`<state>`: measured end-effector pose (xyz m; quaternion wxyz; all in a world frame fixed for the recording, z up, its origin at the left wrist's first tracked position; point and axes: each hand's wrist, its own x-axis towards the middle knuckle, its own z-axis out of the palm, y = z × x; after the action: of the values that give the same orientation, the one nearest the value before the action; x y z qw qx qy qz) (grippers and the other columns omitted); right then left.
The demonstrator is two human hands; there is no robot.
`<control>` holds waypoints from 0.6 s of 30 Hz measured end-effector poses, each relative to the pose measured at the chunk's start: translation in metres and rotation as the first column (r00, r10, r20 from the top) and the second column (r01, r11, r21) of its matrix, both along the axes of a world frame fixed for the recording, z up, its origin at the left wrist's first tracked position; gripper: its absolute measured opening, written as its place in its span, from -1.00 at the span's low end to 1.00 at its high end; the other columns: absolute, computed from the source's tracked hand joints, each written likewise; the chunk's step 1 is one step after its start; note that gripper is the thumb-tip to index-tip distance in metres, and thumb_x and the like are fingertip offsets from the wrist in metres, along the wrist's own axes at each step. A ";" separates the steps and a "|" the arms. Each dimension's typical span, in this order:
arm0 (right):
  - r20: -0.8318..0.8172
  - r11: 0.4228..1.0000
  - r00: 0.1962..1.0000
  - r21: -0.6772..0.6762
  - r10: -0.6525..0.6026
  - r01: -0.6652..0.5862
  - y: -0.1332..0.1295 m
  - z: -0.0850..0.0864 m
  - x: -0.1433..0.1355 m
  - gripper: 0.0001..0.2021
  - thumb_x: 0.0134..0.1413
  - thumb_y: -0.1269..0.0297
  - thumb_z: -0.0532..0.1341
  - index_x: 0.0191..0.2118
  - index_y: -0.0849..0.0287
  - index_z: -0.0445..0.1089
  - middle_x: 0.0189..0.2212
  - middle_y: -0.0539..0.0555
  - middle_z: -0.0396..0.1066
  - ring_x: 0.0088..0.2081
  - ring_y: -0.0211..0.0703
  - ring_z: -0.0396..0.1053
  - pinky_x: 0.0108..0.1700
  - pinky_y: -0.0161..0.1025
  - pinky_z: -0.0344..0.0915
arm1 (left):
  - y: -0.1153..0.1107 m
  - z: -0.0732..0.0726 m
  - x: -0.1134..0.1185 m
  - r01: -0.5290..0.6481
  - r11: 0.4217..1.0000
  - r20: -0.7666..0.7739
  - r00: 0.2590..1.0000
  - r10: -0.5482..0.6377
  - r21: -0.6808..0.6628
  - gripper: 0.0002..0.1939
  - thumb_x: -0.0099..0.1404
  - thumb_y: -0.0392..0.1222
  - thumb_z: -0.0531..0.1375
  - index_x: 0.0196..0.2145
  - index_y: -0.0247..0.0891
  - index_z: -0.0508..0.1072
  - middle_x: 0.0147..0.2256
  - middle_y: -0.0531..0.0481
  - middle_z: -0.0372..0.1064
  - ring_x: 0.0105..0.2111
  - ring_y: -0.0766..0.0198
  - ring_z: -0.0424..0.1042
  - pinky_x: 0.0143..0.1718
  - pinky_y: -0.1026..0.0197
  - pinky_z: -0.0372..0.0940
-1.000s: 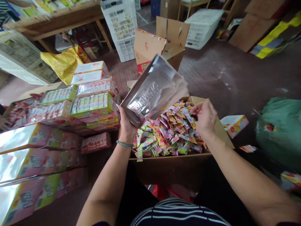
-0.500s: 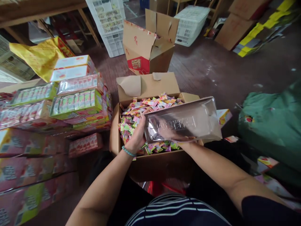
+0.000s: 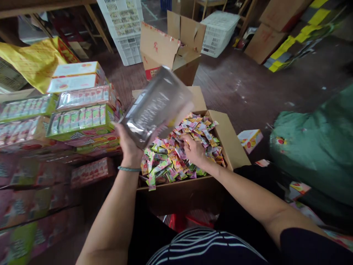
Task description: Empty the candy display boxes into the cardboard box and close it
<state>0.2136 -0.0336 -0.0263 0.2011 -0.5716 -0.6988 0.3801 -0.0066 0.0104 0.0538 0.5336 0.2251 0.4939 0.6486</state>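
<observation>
My left hand (image 3: 129, 145) is closed around the lower left end of a clear plastic box (image 3: 157, 106), lifted and tilted above a carton. Glare and motion blur cover the box, and I make out nothing inside it. Small wrapped candy packets (image 3: 165, 162), green, pink, purple and orange, heap up in the open cardboard carton (image 3: 176, 183) between my legs. On top of that heap rests my right hand (image 3: 193, 150), its fingers curled in among the packets. Whatever its fingertips pinch is too small or hidden to tell.
Filled candy boxes (image 3: 79, 121) are stacked on the left. An open carton (image 3: 187, 68) and white crates (image 3: 129, 48) stand ahead. A green sack (image 3: 311, 136) bulges at the right, with a small printed box (image 3: 250, 140) on the floor before it.
The clear box has swung left and tipped up in my left hand. My right hand has come out from behind it and now lies on the packets.
</observation>
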 end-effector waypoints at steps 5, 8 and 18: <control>0.375 0.976 0.926 0.185 0.039 -0.116 0.036 0.018 -0.008 -0.66 0.41 0.16 0.12 0.05 0.29 0.49 0.06 0.39 0.34 0.09 0.24 0.34 0.15 0.09 0.34 | 0.007 0.000 -0.049 -0.095 0.981 -0.063 0.992 0.107 0.172 -0.23 0.44 0.50 -0.10 0.28 -0.03 0.42 0.18 0.03 0.49 0.42 0.05 0.16 0.35 0.01 0.28; 0.455 0.951 0.883 0.207 0.113 -0.229 0.083 0.015 -0.031 -0.50 0.40 -0.10 0.15 0.17 0.18 0.46 0.23 0.37 0.22 0.25 0.37 0.16 0.29 0.33 0.14 | 0.006 0.001 -0.049 -0.042 0.991 -0.079 0.996 0.052 0.130 -0.24 0.45 0.48 -0.15 0.28 0.02 0.42 0.15 0.11 0.52 0.44 0.05 0.11 0.37 0.01 0.25; 0.550 0.928 0.762 -0.069 0.342 -0.366 0.027 -0.070 0.042 -0.44 0.33 -0.03 0.21 0.32 0.11 0.34 0.47 0.25 -0.04 0.46 0.47 -0.24 0.36 0.60 -0.20 | -0.002 0.038 -0.060 -0.100 0.976 -0.165 0.977 0.133 0.193 -0.10 0.49 0.32 -0.57 0.43 -0.01 0.20 0.27 0.12 0.41 0.38 0.20 0.22 0.43 0.05 0.10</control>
<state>0.2559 -0.0070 -0.0967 -0.0725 -0.5101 -0.8297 0.2150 -0.0664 0.0089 0.0919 0.4256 0.3004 0.4898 0.6991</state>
